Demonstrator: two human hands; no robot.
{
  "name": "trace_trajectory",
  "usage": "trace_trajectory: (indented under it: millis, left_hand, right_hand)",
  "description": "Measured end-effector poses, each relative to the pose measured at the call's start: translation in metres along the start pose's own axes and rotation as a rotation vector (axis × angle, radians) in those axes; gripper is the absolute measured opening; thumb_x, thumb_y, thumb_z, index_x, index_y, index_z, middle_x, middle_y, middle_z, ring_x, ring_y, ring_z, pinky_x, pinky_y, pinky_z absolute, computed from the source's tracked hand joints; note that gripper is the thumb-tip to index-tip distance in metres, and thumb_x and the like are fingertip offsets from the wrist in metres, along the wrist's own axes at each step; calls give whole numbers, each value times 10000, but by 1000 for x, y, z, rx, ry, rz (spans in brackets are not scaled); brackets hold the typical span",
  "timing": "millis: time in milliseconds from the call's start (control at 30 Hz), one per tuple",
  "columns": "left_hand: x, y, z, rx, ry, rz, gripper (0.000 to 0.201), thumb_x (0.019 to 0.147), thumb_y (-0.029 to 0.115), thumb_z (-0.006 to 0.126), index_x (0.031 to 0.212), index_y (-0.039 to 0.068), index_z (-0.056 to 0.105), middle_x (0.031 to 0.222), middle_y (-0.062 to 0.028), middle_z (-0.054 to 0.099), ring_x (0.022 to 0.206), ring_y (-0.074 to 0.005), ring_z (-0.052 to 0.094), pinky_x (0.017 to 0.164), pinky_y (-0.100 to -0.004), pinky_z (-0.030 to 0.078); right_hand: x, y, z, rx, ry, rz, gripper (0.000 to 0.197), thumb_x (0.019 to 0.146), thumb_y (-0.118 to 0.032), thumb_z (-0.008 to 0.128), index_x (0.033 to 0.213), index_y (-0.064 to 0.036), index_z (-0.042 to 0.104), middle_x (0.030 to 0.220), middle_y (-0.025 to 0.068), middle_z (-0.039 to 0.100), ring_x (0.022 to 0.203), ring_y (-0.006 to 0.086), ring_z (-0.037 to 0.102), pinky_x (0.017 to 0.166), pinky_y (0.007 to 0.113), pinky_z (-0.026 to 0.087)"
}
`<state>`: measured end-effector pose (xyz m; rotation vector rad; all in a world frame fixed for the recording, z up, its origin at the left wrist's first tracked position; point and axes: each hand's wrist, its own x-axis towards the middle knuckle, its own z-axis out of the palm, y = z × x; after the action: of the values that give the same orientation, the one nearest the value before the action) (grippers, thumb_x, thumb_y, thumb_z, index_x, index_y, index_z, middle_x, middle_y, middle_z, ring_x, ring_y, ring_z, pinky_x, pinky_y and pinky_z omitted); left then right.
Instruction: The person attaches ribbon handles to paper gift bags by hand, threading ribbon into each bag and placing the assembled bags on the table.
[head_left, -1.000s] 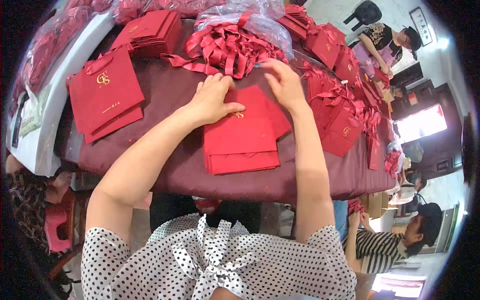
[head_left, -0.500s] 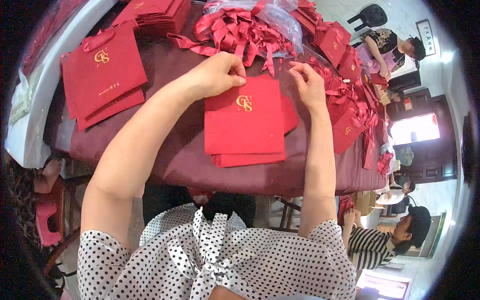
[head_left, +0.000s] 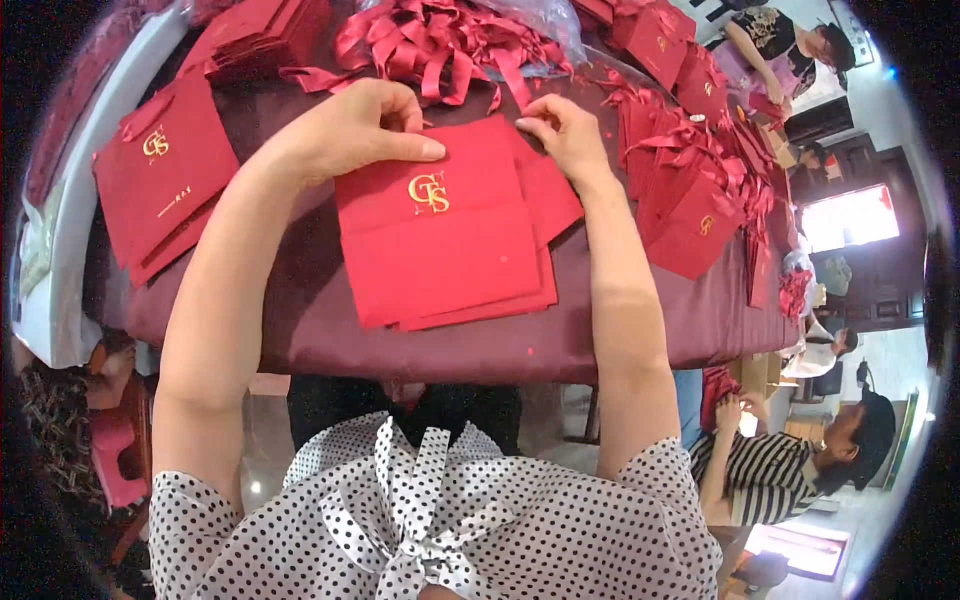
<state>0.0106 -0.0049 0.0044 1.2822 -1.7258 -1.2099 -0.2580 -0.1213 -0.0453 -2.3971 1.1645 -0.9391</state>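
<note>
Apparently, both hands are at the upper edge of one red bag

Nearest to me is the white dotted shirt, and after it comes the worktop, covered with dark red cloth. On it, in front of the body, the red bag lies flat and a little turned, its gold emblem upward, over other red bags whose edges come out below and at the right.

At its upper left corner I have the left hand. The thumb rests on the bag's face and the fingers are bent above the edge; whether this grip really pinches the paper, I cannot tell. The right hand is close to the upper right corner, thumb and forefinger near together, beside a ribbon end; I cannot tell if this grip has hold of it.

I judge that the step in hand is work along the bag's upper edge, where I see no ribbon fastened. The next move, in my opinion, calls for a fine pinch with the fingertips, and for a steady bag over the others.

To the left lies a bag with a ribbon at its top. Beyond the hands is the heap of red ribbons; farther, at the right, a person in a dark patterned top.
</note>
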Motion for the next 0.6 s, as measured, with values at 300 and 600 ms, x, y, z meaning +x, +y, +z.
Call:
trace_trajectory:
  millis: [300, 600]
  left_hand:
    - [1, -2, 1, 97, -59, 85, 154, 815, 132, 664, 890, 28, 580, 715, 56, 463, 697, -42, 432, 627, -204, 357]
    - [8, 2, 3, 134, 7, 271, 107, 822, 54, 628, 863, 0, 545, 744, -1, 550, 724, -74, 496, 660, -240, 423]
  right_hand:
    - [-12, -77, -56, 278, 175, 16, 173, 912, -176, 572, 900, -13, 629, 672, -10, 571, 588, 75, 491, 564, 232, 417]
    - [-18, -119, -30, 55, -52, -183, 106, 833, -130, 602, 858, -30, 630, 761, 162, 624, 750, 312, 626, 682, 371, 491]
